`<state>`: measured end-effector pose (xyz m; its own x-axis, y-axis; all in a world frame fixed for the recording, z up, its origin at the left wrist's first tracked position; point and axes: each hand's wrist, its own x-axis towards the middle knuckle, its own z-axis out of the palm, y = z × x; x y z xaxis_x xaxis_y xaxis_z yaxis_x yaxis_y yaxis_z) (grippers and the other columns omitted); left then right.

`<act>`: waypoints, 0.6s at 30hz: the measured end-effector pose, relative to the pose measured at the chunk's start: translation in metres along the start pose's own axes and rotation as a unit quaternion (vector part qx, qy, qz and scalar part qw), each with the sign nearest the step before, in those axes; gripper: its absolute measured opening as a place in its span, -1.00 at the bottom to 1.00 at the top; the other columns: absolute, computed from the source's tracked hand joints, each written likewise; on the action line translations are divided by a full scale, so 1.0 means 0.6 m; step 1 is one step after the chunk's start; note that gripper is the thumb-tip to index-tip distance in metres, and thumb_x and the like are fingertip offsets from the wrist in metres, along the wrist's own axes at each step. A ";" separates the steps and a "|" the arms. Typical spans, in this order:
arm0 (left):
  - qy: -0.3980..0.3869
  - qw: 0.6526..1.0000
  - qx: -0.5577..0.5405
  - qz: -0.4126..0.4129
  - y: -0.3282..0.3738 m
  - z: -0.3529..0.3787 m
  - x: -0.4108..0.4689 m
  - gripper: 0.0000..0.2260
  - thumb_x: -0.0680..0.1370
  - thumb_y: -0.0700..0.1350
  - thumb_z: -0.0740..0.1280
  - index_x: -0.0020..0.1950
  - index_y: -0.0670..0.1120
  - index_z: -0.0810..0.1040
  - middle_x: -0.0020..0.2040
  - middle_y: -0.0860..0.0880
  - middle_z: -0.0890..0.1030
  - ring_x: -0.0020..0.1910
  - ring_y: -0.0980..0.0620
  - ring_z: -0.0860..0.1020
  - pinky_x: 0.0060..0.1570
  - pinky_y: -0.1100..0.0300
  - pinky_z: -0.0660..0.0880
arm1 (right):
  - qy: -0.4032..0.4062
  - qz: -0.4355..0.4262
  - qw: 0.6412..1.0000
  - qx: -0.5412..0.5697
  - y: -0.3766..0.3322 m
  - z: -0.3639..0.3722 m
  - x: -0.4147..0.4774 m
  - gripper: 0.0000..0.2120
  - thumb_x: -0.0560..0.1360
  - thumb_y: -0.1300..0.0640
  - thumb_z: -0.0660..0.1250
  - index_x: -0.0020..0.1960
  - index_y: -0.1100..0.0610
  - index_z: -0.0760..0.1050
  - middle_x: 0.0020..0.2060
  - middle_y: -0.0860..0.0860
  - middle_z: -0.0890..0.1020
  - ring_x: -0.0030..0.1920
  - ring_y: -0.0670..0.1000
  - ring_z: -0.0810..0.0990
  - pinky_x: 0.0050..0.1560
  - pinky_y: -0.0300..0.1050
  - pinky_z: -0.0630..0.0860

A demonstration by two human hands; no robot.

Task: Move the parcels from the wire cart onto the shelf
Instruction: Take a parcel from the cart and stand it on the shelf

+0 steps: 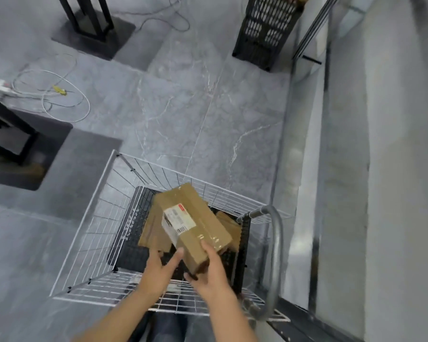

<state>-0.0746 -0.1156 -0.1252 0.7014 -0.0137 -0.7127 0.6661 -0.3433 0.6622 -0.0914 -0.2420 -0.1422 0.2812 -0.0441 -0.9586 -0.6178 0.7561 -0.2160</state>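
Note:
A long brown cardboard parcel (195,223) with a white shipping label is raised above the white wire cart (89,218), tilted away from me. My right hand (211,272) grips its near end from the right and underneath. My left hand (160,267) is at its near left side, fingers spread, the thumb touching the box. Below it, more brown parcels (151,233) lie on the cart's black floor, partly hidden by the held one.
The cart's grey handle (276,255) curves at the right. A shelf or wall edge (319,169) runs along the right side. A black perforated crate (265,28) stands far back. Loose white cables (59,95) and black stand bases (92,33) lie on the grey floor at left.

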 end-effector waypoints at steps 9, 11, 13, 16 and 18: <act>-0.098 0.981 -0.102 0.136 0.153 -0.099 -0.096 -0.30 0.37 -0.02 0.51 0.31 0.32 0.14 0.24 0.06 0.48 0.17 0.03 0.52 0.03 0.13 0.54 | -0.080 -0.057 0.995 0.005 0.015 0.097 -0.202 -0.47 0.33 -0.12 0.46 0.21 0.14 0.55 -0.01 0.10 0.64 0.02 0.05 0.54 0.06 -0.02 0.44; -0.069 0.983 -0.061 0.159 0.167 -0.126 -0.103 -0.23 0.39 -0.11 0.50 0.35 0.30 0.07 0.29 -0.01 0.40 0.20 -0.01 0.47 0.12 0.05 0.51 | -0.033 -0.081 0.995 -0.037 0.025 0.114 -0.232 -0.37 0.29 -0.16 0.50 0.22 0.16 0.51 -0.06 0.08 0.57 -0.04 0.04 0.50 0.02 -0.02 0.43; -0.064 0.981 -0.028 0.183 0.176 -0.154 -0.110 -0.11 0.35 -0.15 0.53 0.45 0.21 0.02 0.33 -0.04 0.36 0.25 -0.02 0.42 0.21 0.01 0.46 | 0.038 -0.167 0.980 -0.103 0.041 0.126 -0.255 -0.02 0.09 -0.34 0.54 0.35 0.10 0.32 0.12 0.04 0.52 0.13 0.04 0.48 0.16 0.00 0.45; -0.097 0.973 0.027 0.207 0.190 -0.191 -0.130 0.06 0.25 -0.07 0.58 0.52 0.11 -0.08 0.29 -0.09 0.38 0.26 -0.04 0.42 0.24 0.05 0.42 | 0.098 -0.361 0.908 -0.189 0.072 0.135 -0.286 0.15 -0.04 -0.49 0.47 0.42 -0.08 0.15 0.31 -0.04 0.41 0.32 -0.03 0.42 0.31 -0.08 0.40; -0.138 0.965 0.039 0.220 0.206 -0.208 -0.149 0.03 0.30 -0.12 0.57 0.52 0.08 -0.10 0.25 -0.07 0.41 0.18 0.01 0.46 0.19 0.14 0.44 | 0.078 -0.428 0.880 -0.189 0.089 0.148 -0.320 -0.18 0.31 -0.28 0.46 0.43 -0.22 0.12 0.42 -0.12 0.29 0.42 -0.08 0.30 0.40 -0.08 0.32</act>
<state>-0.0236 -0.0395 0.0493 0.8107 -0.4195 -0.4085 0.2905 -0.3176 0.9026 -0.1133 -0.1353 0.0468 0.6757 -0.6038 -0.4228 -0.4378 0.1326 -0.8892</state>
